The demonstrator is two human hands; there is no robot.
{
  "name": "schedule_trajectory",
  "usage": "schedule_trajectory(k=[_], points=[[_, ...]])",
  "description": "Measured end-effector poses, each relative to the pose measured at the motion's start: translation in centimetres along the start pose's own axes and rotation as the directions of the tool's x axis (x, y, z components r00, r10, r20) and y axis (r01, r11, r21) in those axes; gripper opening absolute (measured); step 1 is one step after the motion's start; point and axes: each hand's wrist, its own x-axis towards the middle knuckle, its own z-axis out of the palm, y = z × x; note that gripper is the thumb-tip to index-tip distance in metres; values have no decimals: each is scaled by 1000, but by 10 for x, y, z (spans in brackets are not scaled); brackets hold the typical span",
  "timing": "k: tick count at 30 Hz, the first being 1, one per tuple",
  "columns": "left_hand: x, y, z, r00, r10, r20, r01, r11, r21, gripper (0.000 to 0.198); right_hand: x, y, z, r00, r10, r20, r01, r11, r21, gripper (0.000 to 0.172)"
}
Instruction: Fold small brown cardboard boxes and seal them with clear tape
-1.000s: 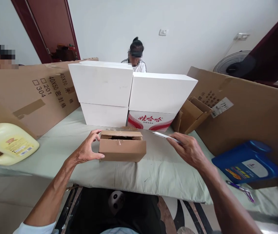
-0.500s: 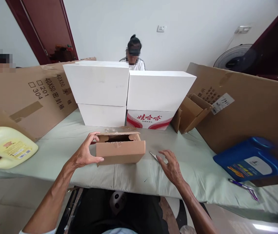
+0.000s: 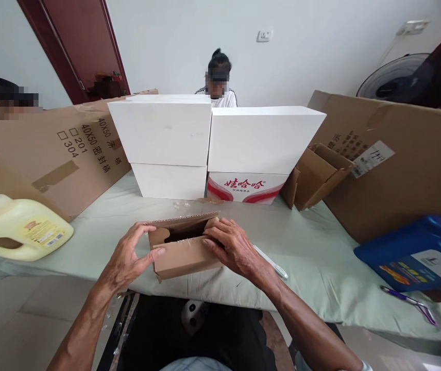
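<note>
A small brown cardboard box (image 3: 182,255) sits near the front edge of the cloth-covered table (image 3: 313,247), its top flaps partly open. My left hand (image 3: 128,257) grips the box's left end, thumb on the front face. My right hand (image 3: 232,247) is curled over the box's right end, fingers on the top flap at the opening. A thin white blade-like tool (image 3: 270,262) lies on the cloth just right of my right hand.
Stacked white boxes (image 3: 162,129) and a red-printed carton (image 3: 246,186) stand behind. A yellow jug (image 3: 23,232) lies at left, a blue jug (image 3: 417,252) and a purple tool (image 3: 409,301) at right. Large cardboard sheets flank the table. A person sits beyond the boxes; another person is at far left.
My right hand laid the white tool on the cloth, then moved left onto the box's right end. The box has tilted and shifted toward me.
</note>
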Motion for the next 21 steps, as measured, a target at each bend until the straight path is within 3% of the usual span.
schedule_trajectory(k=[3, 6, 8, 13, 17, 21], points=[[5, 13, 3, 986, 146, -85, -132, 979, 153, 33, -3, -2, -1, 1000, 12, -7, -12, 999, 34, 27], [7, 35, 10, 915, 383, -131, -323, 885, 334, 21, -8, -5, -2, 1000, 24, -17, -23, 999, 48, 25], [9, 52, 16, 869, 484, -103, -406, 817, 410, 22, -9, -6, -1, 999, 27, -32, -25, 998, 51, 24], [16, 77, 27, 827, 562, -11, -503, 749, 431, 23, -9, -5, 3, 996, 27, -87, -24, 999, 36, 25], [24, 76, 27, 757, 652, 48, -598, 662, 452, 9, -8, -5, 3, 994, 28, -103, -24, 999, 37, 25], [27, 74, 26, 693, 712, 114, -666, 570, 482, 15, -9, -5, 5, 994, 44, -104, -40, 999, 34, 29]])
